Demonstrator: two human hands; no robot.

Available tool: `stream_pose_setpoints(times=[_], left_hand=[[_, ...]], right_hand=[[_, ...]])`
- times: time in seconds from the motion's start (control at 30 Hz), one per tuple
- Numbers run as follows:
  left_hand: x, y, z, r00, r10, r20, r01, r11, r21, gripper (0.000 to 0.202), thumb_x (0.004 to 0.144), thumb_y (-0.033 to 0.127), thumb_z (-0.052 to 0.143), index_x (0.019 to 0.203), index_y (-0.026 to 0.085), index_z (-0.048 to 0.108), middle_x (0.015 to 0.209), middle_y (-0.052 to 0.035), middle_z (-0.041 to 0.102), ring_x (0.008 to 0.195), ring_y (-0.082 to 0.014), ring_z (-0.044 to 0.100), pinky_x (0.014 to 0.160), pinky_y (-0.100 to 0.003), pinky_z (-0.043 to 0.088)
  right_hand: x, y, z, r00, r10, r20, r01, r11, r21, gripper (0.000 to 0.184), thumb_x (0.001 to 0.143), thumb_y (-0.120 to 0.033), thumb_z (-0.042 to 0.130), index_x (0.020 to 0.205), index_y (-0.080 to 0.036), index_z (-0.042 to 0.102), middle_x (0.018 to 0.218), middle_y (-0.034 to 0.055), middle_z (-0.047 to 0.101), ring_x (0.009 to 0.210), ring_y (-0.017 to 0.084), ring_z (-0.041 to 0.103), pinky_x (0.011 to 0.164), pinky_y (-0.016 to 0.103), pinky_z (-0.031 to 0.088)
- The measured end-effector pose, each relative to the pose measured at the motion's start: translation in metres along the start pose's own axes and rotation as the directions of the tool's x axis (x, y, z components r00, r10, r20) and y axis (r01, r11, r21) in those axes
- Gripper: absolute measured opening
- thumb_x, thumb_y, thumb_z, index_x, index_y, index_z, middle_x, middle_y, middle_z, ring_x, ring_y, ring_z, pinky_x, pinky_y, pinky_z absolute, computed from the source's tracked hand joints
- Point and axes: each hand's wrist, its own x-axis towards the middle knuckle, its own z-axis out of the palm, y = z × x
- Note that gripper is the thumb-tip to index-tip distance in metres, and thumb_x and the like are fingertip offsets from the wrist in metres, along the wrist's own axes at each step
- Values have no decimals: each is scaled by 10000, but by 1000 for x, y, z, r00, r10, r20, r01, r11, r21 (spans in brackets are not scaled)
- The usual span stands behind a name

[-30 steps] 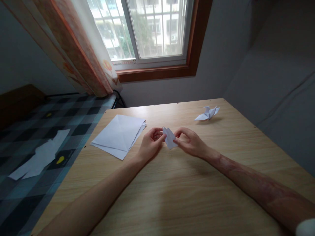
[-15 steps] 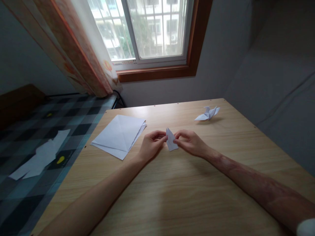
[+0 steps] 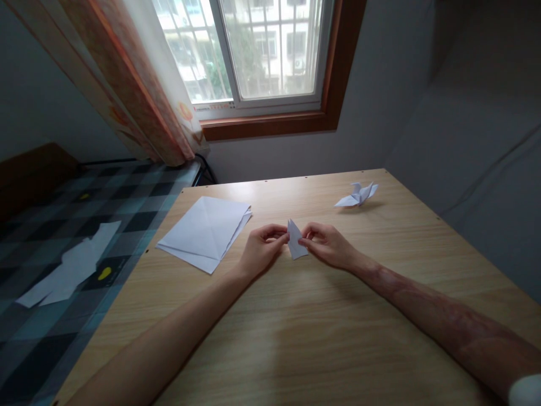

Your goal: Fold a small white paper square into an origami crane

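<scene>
Between my two hands, over the middle of the table, is a small piece of folded white paper (image 3: 296, 242) with a pointed top. My left hand (image 3: 262, 247) pinches its left edge between thumb and fingers. On the opposite edge, my right hand (image 3: 324, 242) grips the paper with thumb and forefinger. The inner folds are too small to make out. Left of my left hand lies a stack of square white paper sheets (image 3: 203, 228), the top one creased. A folded paper crane (image 3: 358, 195) stands towards the far right of the table.
The wooden table (image 3: 262, 338) reaches back towards a wall with a window (image 3: 270, 51). To its left is a bed (image 3: 139, 208) with a checked cover, where white paper scraps (image 3: 76, 268) lie. An orange curtain (image 3: 139, 84) hangs beside the window.
The folded paper and my fingers have shifted very slightly to the right. Both hands keep their pinch on it, and everything else looks the same.
</scene>
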Motion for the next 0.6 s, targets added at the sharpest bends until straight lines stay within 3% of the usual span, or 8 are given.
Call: stream_pose_setpoints(times=[0.23, 0.47, 0.6], left_hand=[[-5, 4, 3, 1000, 8, 2, -9, 998, 57, 338, 934, 482, 836, 1069, 175, 878, 1099, -101, 860, 1036, -271, 792, 973, -390, 652], [-11, 9, 7, 997, 76, -8, -74, 987, 141, 418, 919, 475, 862, 1206, 171, 858, 1116, -118, 858, 920, -242, 785, 790, -321, 662], [-10, 6, 7, 998, 45, 48, -50, 993, 105, 367, 947, 470, 837, 1151, 168, 874, 1109, -107, 861, 957, -252, 789, 874, -355, 665]], right_hand=[[-1, 3, 1, 1000, 1, -31, 0, 999, 32, 246, 997, -445, 765, 912, -220, 713, 856, 39, 774, 793, 213, 718, 753, 335, 585], [-1, 1, 1, 996, -22, -84, 23, 1000, 10, 323, 995, -520, 774, 884, -223, 708, 862, 46, 779, 780, 218, 724, 792, 360, 609], [-1, 2, 1, 997, -8, -80, 9, 1000, 7, 334, 991, -530, 780, 894, -220, 705, 845, 44, 767, 777, 217, 719, 781, 358, 602]])
